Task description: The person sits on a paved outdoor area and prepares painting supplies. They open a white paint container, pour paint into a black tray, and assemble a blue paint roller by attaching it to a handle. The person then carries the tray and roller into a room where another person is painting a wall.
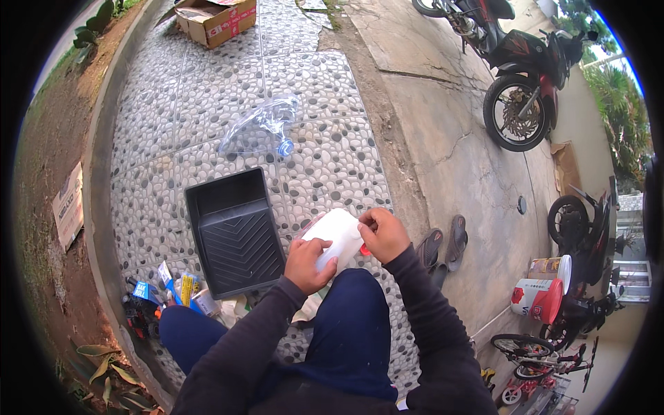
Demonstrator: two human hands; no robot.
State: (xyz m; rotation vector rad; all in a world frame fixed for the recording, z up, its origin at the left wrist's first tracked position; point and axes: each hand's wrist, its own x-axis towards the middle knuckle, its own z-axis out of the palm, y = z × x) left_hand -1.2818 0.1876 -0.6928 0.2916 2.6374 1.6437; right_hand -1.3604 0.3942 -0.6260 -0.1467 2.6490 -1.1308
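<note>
Two bare hands of mine are busy with one smooth, rounded, white plastic-looking container (335,232), which lies just beyond my navy-trousered right knee (351,294) and to the right of the black, ribbed plastic paint tray (242,252). My dark-sleeved left hand (308,266) steadies its near left end, thumb and fingers curled about it. My right hand (385,235), also dark-sleeved, has thumb and forefinger pinched together at the right edge (whether on the rim itself or on some thin film there, I cannot tell). A small bright-red piece (365,250) shows just below those fingertips; its join to the container, if any, is hidden.

I judge the step in hand to be fine work along that edge, one hand bracing, the other picking. To my mind the next move calls for a firm left hold and a small, patient pull or feel with the right, without letting the container roll. Well ahead, on the pebble-patterned grey-and-white paving (325,86), lies a clear, crumpled plastic bottle piece with a blue cap (277,114), apart from both hands.
</note>
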